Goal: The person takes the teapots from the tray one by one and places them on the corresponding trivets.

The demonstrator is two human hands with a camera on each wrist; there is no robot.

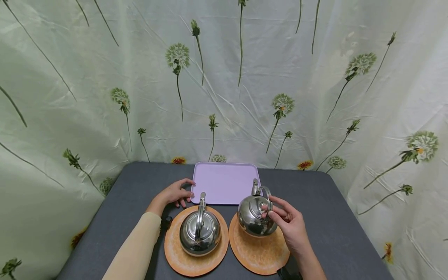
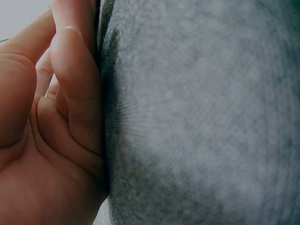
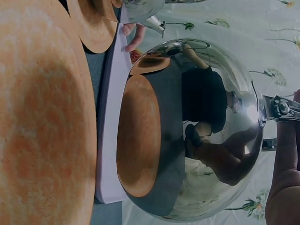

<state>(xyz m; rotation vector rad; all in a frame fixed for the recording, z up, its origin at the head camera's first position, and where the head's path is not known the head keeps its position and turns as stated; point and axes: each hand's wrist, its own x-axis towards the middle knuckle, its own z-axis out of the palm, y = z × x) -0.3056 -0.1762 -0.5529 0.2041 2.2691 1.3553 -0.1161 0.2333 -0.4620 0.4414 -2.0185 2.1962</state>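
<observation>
My right hand (image 1: 288,223) grips the arched handle of a shiny steel kettle (image 1: 254,215), held above the far part of the right round orange mat (image 1: 262,252). In the right wrist view a gap shows between this kettle (image 3: 187,131) and the mat (image 3: 42,117). A second steel kettle (image 1: 199,235) stands on the left orange mat (image 1: 175,258), spout pointing away. At the left edge of a lilac tray (image 1: 224,181), my left hand (image 1: 175,193) rests on the table with its fingertips at the rim. The left wrist view shows its fingers loosely bent against the grey cloth (image 2: 201,112).
The table (image 1: 308,194) has a dark grey cover. Behind it and on both sides hangs a pale curtain (image 1: 224,77) with a dandelion print. The tray lies near the far edge, just beyond the two mats.
</observation>
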